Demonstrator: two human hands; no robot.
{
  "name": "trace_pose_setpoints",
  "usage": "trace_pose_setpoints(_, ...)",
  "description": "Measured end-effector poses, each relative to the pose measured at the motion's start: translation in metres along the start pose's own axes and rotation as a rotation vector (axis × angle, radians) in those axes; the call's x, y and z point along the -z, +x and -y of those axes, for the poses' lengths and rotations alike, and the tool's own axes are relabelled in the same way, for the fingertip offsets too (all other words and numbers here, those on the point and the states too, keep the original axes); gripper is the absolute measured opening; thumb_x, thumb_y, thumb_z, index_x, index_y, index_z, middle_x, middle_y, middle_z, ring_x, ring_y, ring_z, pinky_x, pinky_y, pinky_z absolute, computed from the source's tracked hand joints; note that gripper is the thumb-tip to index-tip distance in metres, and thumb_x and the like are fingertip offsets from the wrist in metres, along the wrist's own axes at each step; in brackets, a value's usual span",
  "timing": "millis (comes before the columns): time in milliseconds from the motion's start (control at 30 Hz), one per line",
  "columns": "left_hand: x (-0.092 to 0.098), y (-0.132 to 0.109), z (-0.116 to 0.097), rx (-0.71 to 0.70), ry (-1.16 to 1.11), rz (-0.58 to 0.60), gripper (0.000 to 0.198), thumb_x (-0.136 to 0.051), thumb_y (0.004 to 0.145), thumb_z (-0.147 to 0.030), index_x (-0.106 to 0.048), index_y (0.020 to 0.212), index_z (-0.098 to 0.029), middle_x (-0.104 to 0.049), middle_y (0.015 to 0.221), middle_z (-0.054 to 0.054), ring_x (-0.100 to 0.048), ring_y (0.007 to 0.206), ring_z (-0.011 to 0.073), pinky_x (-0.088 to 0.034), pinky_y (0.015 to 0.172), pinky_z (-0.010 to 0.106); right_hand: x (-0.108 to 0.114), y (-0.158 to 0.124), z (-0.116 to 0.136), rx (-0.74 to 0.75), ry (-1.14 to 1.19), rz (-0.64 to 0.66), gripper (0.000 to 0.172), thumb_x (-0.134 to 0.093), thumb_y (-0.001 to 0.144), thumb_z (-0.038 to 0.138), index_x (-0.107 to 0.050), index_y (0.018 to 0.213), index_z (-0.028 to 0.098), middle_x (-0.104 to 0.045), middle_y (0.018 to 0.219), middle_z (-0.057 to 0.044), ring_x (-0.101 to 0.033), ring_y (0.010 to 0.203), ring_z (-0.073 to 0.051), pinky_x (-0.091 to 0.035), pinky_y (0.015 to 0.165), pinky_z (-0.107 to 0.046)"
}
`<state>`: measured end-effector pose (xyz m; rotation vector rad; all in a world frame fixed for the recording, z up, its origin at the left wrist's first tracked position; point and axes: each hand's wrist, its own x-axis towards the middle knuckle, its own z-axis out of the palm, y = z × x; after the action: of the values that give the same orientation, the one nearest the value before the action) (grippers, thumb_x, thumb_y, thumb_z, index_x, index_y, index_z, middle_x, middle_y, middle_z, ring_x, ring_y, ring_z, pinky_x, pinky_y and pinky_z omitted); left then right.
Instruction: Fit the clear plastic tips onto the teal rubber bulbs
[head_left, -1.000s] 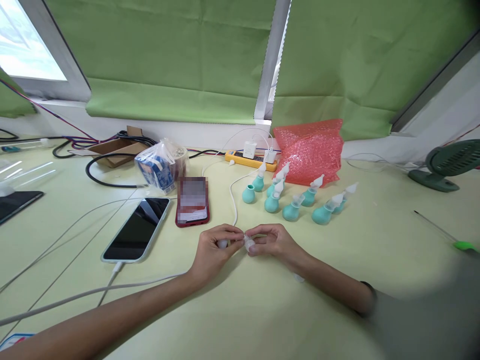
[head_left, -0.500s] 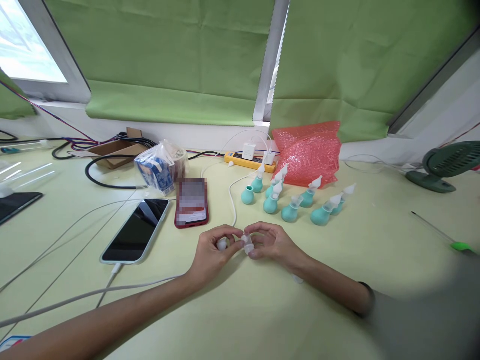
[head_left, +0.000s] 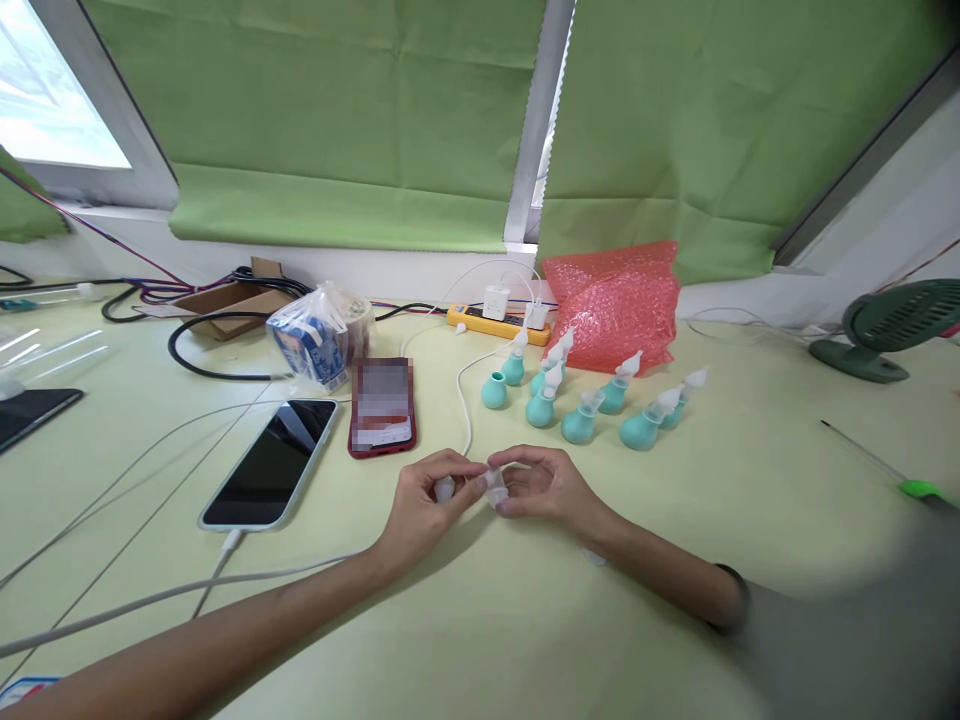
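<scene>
I'm seeing teal bulbs (head_left: 578, 427) with whitish tips (head_left: 668, 400) and a milky-clear plastic piece (head_left: 496, 491). A bag (head_left: 611, 310) is showing red with a bubble pattern; a power strip (head_left: 469, 320) is gleaming yellow. Blinds (head_left: 337, 120) are looking plain green, the table (head_left: 525, 630) pale yellow-green.

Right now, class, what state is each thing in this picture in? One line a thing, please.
Clear piece, pinched between left hand and right hand.
Leftmost bulb, upright, mouth open, no tip.
Middle front bulb, clear collar, no white tip.
Front right bulb, white-tipped.
Pale phone, screen dark, cable in.
Red phone, screen lit.
Power strip, two chargers plugged in.
Box, open.
Screwdriver, lying flat.
Blinds, lowered.
Fan, running or not, cannot tell.
</scene>
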<state>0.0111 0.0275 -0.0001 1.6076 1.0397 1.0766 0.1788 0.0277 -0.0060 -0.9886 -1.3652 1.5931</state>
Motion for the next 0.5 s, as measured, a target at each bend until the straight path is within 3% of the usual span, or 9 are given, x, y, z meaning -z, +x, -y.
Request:
trace_pose_setpoints(233,-0.0003,0.0006,0.0003,0.025,-0.012,-0.013,0.018,-0.059,0.067,-0.031,-0.066,0.070,-0.014,-0.058,0.067,0.004,-0.045,0.055,0.0100,-0.032,0.047,0.020,-0.0009,-0.0009,-0.0010,0.032,-0.044,-0.010,0.041,-0.072,0.050,0.020,-0.059,0.089,0.018,-0.060,0.075,-0.002,-0.058,0.075,-0.017,-0.048,0.067,-0.030)
trace_pose_setpoints(400,0.0012,0.0058,0.0033,0.249,-0.249,0.083,0.021,-0.064,0.062,-0.032,-0.063,0.072,-0.013,-0.046,0.047,-0.004,-0.026,0.037,0.0027,-0.017,0.036,0.019,-0.0029,-0.0020,0.0026,0.114,-0.050,-0.007,0.038,-0.071,0.052,0.016,-0.060,0.089,0.018,-0.058,0.084,-0.003,-0.057,0.078,-0.017,-0.048,0.070,-0.031)
trace_pose_setpoints(500,0.0039,0.0095,0.0049,0.312,-0.426,0.165,0.020,-0.067,0.059,-0.027,-0.054,0.066,-0.014,-0.044,0.049,-0.005,-0.026,0.037,0.0015,-0.014,0.035,0.017,-0.0051,-0.0034,0.0041,0.223,-0.083,0.005,0.036,-0.069,0.054,0.013,-0.061,0.088,0.020,-0.057,0.090,-0.003,-0.056,0.081,-0.017,-0.048,0.071,-0.031)
